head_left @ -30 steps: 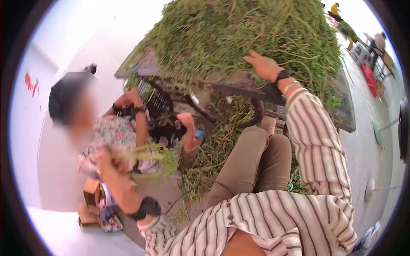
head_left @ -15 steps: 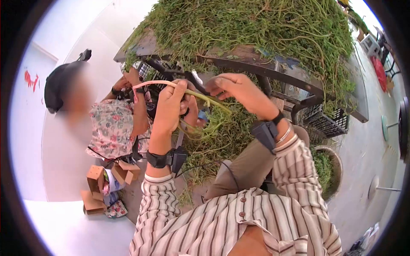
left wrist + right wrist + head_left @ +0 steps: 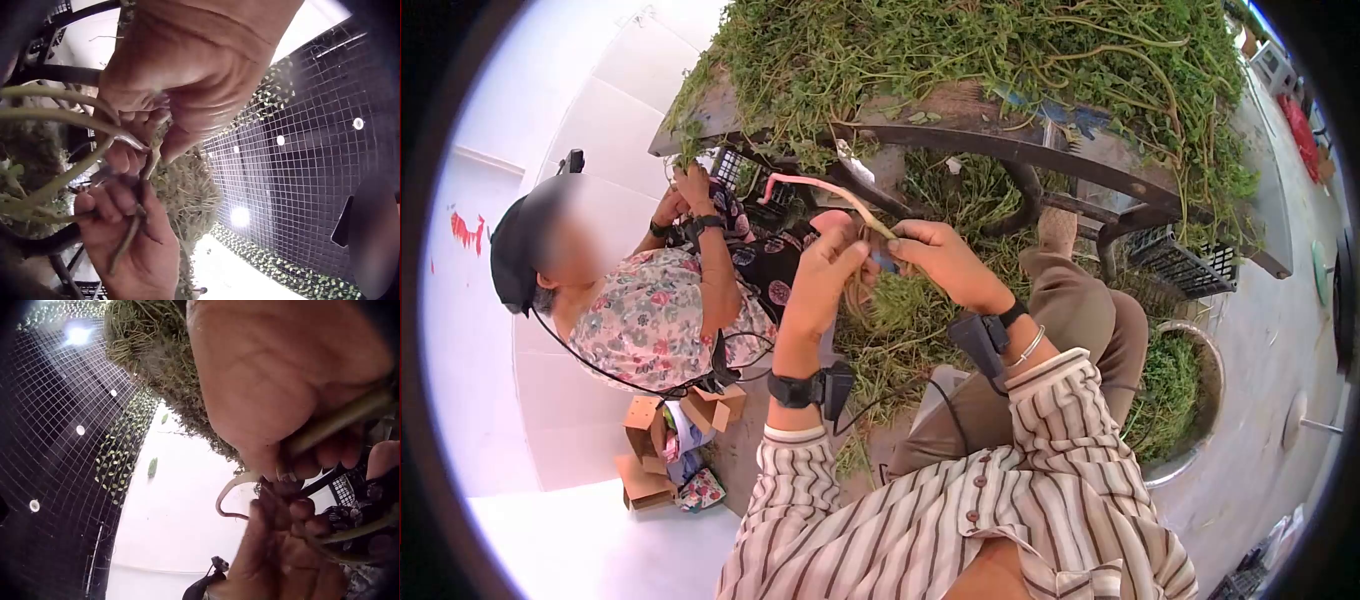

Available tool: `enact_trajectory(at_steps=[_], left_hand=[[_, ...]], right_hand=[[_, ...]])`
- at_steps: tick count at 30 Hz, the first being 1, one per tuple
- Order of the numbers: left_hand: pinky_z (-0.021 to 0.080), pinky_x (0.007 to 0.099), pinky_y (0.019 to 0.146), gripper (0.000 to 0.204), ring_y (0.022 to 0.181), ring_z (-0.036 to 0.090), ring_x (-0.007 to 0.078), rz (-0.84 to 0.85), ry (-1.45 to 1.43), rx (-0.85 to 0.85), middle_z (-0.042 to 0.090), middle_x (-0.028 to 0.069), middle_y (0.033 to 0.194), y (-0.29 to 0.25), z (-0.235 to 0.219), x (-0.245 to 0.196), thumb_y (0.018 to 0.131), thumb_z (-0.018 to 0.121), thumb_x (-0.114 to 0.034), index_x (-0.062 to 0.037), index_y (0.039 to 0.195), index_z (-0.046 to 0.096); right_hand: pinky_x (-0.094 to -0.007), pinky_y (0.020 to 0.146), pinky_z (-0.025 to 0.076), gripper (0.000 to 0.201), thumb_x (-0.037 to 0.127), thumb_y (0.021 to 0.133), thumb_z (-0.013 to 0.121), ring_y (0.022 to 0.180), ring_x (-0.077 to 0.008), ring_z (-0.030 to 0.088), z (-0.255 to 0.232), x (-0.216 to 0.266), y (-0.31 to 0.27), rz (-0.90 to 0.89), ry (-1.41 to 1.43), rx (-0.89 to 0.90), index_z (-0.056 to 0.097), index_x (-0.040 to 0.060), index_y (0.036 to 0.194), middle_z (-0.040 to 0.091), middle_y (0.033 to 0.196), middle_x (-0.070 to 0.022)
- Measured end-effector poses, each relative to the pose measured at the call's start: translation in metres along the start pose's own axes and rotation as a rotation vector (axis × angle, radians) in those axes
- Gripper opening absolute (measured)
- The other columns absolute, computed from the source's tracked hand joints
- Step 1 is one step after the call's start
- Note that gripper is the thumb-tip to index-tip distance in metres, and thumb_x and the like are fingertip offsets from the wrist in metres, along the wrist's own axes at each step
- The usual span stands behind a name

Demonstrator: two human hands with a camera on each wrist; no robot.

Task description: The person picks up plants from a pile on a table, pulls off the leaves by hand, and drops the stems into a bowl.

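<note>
A bunch of long green stems (image 3: 870,300) with a pale pink root end (image 3: 805,184) hangs in front of me, above my knees. My left hand (image 3: 840,255) grips the bunch near its top, fingers curled round it. My right hand (image 3: 912,250) pinches the same stems right beside it, and the two hands touch. In the left wrist view the left hand (image 3: 187,81) is above and the right hand (image 3: 125,244) below, with stems (image 3: 56,119) running off to the left. In the right wrist view, the right hand (image 3: 281,381) clamps a thick stem (image 3: 337,422), and the root end (image 3: 228,497) curls below.
A dark table (image 3: 1000,135) heaped with green plants (image 3: 1000,50) stands just ahead. A seated person in floral clothes (image 3: 650,315) works at my left. A metal basin (image 3: 1208,375) of greens and a black crate (image 3: 1180,265) sit at my right. Cardboard boxes (image 3: 645,455) lie at lower left.
A second ago my right hand reached to the heap while the left held the bunch low. Both hands have since met on the bunch and drawn closer together.
</note>
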State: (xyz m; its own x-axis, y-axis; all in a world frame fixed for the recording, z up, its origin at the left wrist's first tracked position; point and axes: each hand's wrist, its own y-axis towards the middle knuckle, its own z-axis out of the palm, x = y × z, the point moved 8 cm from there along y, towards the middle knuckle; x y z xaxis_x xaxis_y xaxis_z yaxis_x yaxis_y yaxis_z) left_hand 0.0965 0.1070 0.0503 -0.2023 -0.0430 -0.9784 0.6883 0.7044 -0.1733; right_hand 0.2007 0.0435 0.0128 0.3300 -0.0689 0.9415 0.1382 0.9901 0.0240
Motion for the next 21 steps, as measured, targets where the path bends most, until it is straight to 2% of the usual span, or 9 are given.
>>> enact_trajectory(at_steps=[3, 5, 7, 9, 11, 15, 17, 19, 21], left_hand=[[0.039, 0.0198, 0.052, 0.021, 0.062, 0.049, 0.0056, -0.019, -0.006, -0.004, 0.055, 0.0006, 0.073, -0.004, -0.003, 0.021, 0.089, 0.049, -0.013, 0.0032, 0.102, 0.056], [0.036, 0.0196, 0.050, 0.019, 0.058, 0.046, 0.0042, 0.110, 0.081, -0.151, 0.053, -0.0010, 0.069, -0.004, -0.017, 0.021, 0.090, 0.048, -0.012, 0.0026, 0.099, 0.057], [0.036, 0.0203, 0.051, 0.016, 0.057, 0.044, 0.0052, 0.101, 0.141, -0.211, 0.049, -0.0018, 0.067, -0.003, -0.023, 0.018, 0.090, 0.048, -0.011, 0.0017, 0.095, 0.056], [0.035, 0.0210, 0.052, 0.013, 0.057, 0.041, 0.0061, 0.101, 0.202, -0.269, 0.046, -0.0026, 0.066, 0.000, -0.029, 0.016, 0.090, 0.048, -0.009, 0.0009, 0.091, 0.056], [0.034, 0.0221, 0.049, 0.016, 0.053, 0.040, 0.0065, 0.242, 0.287, -0.367, 0.045, -0.0010, 0.063, -0.002, -0.033, 0.008, 0.091, 0.046, -0.012, 0.0008, 0.086, 0.054], [0.031, 0.0220, 0.040, 0.021, 0.044, 0.039, 0.0073, 0.170, -0.131, -0.711, 0.044, -0.0005, 0.057, -0.011, -0.104, 0.040, 0.091, 0.045, -0.020, -0.0023, 0.083, 0.053], [0.029, 0.0198, 0.040, 0.017, 0.043, 0.038, 0.0045, 0.134, -0.190, -0.660, 0.045, -0.0022, 0.057, -0.020, -0.111, 0.044, 0.089, 0.051, -0.017, -0.0018, 0.083, 0.054], [0.028, 0.0193, 0.039, 0.015, 0.042, 0.036, 0.0031, 0.125, -0.063, -0.595, 0.045, -0.0037, 0.057, -0.031, -0.087, 0.030, 0.087, 0.055, -0.017, -0.0024, 0.084, 0.056], [0.028, 0.0189, 0.038, 0.013, 0.041, 0.034, 0.0018, 0.130, 0.066, -0.525, 0.045, -0.0053, 0.058, -0.039, -0.064, 0.018, 0.085, 0.059, -0.016, -0.0030, 0.085, 0.057]], right_hand=[[-0.0224, 0.061, 0.039, 0.018, 0.017, 0.087, 0.051, 0.066, -0.0054, 0.046, 0.005, -0.002, 0.000, 0.020, 0.015, 0.016, 0.057, 0.0009, 0.084, 0.051, 0.070, 0.0022], [-0.0225, 0.060, 0.038, 0.018, 0.017, 0.087, 0.051, 0.065, -0.0055, 0.046, 0.012, -0.001, 0.005, 0.011, 0.014, 0.037, 0.057, 0.0002, 0.082, 0.050, 0.069, 0.0020], [-0.0240, 0.049, 0.037, 0.020, 0.018, 0.086, 0.051, 0.055, -0.0074, 0.044, 0.020, 0.004, 0.009, -0.059, -0.004, 0.015, 0.055, -0.0008, 0.080, 0.049, 0.065, 0.0011], [-0.0233, 0.050, 0.037, 0.020, 0.018, 0.086, 0.051, 0.057, -0.0068, 0.044, 0.027, 0.007, 0.014, -0.066, -0.008, 0.023, 0.055, -0.0010, 0.081, 0.049, 0.065, 0.0015], [-0.0216, 0.053, 0.036, 0.020, 0.018, 0.087, 0.051, 0.059, -0.0056, 0.044, 0.030, 0.009, 0.014, -0.085, -0.067, -0.017, 0.056, -0.0007, 0.081, 0.048, 0.065, 0.0022], [-0.0207, 0.056, 0.037, 0.019, 0.018, 0.088, 0.051, 0.065, -0.0052, 0.045, 0.044, 0.035, -0.001, -0.080, -0.041, 0.127, 0.056, 0.0006, 0.087, 0.049, 0.070, 0.0030], [-0.0213, 0.059, 0.038, 0.018, 0.019, 0.090, 0.050, 0.069, -0.0049, 0.046, 0.042, 0.035, -0.004, -0.074, 0.265, 0.061, 0.054, 0.0021, 0.093, 0.050, 0.077, 0.0030], [-0.0211, 0.060, 0.039, 0.018, 0.020, 0.091, 0.047, 0.070, -0.0057, 0.046, 0.044, 0.034, 0.001, 0.002, 0.335, 0.060, 0.052, 0.0037, 0.096, 0.050, 0.081, 0.0024], [-0.0194, 0.060, 0.039, 0.018, 0.021, 0.093, 0.045, 0.069, -0.0072, 0.046, 0.047, 0.038, 0.010, -0.143, 0.475, 0.068, 0.052, 0.0042, 0.094, 0.050, 0.079, 0.0010]])
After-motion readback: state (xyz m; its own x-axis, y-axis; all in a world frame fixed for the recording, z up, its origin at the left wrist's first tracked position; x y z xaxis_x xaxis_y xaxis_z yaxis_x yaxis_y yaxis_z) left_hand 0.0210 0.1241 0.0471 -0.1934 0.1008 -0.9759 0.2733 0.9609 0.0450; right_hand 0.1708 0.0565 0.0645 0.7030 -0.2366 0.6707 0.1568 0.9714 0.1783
